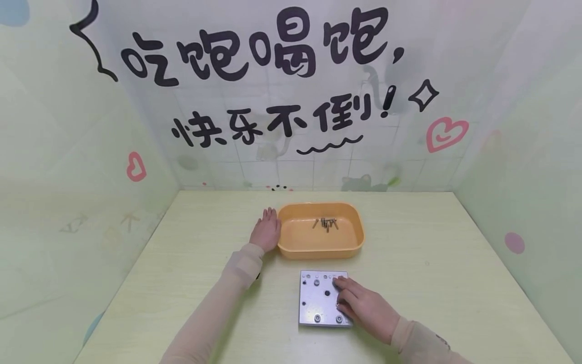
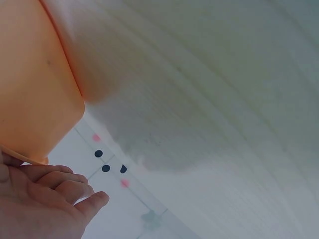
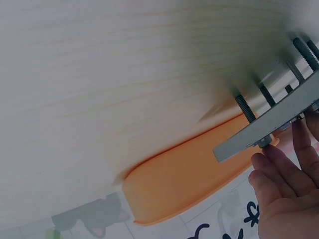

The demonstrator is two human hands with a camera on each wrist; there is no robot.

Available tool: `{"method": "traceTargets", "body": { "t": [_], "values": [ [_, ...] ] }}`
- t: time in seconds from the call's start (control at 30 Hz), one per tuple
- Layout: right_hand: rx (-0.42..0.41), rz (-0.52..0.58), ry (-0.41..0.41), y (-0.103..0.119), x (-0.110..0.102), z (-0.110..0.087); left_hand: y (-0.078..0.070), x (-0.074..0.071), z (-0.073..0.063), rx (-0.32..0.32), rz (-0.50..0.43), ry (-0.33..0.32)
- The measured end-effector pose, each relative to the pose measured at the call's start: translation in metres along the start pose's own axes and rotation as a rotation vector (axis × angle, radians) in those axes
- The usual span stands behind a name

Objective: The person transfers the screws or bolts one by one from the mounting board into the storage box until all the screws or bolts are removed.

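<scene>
Metal plate (image 1: 320, 298) under flat right hand (image 1: 364, 306) (left hand (image 1: 265, 231) flat against orange tray (image 1: 318, 247)).

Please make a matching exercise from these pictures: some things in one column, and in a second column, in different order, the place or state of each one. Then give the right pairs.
Column 1
1. left hand
2. right hand
3. screws
4. metal plate

Column 2
A. lying loose inside the orange tray
B. flat on the table, in front of the tray
C. resting against the tray's left wall
D. fingers resting on the plate

Pairs: 1-C, 2-D, 3-A, 4-B
</scene>
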State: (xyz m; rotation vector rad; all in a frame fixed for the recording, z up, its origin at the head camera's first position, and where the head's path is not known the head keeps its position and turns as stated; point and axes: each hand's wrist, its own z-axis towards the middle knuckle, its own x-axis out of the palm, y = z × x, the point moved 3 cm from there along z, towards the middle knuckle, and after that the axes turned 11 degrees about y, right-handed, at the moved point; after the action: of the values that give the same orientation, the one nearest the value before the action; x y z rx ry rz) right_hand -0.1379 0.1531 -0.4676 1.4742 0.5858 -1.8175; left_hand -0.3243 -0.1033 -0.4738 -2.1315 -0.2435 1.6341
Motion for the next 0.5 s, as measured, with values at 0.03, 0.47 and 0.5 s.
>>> {"method": "traceTargets", "body": {
  "t": [0.03, 0.47, 0.5],
  "values": [
    [0.004, 0.001, 0.003, -0.0003, -0.0001, 0.0003, 0.0002, -0.0002, 0.0001, -0.001, -0.001, 0.0],
    [0.0, -0.023, 0.035, 0.0028, 0.002, 0.0054, 0.0007, 0.0006, 0.0006, 0.001, -0.007, -0.003],
    [-0.008, -0.039, 0.031, 0.0031, 0.0022, 0.0056, 0.0006, 0.0004, 0.0006, 0.001, -0.006, -0.002]
  ]
}}
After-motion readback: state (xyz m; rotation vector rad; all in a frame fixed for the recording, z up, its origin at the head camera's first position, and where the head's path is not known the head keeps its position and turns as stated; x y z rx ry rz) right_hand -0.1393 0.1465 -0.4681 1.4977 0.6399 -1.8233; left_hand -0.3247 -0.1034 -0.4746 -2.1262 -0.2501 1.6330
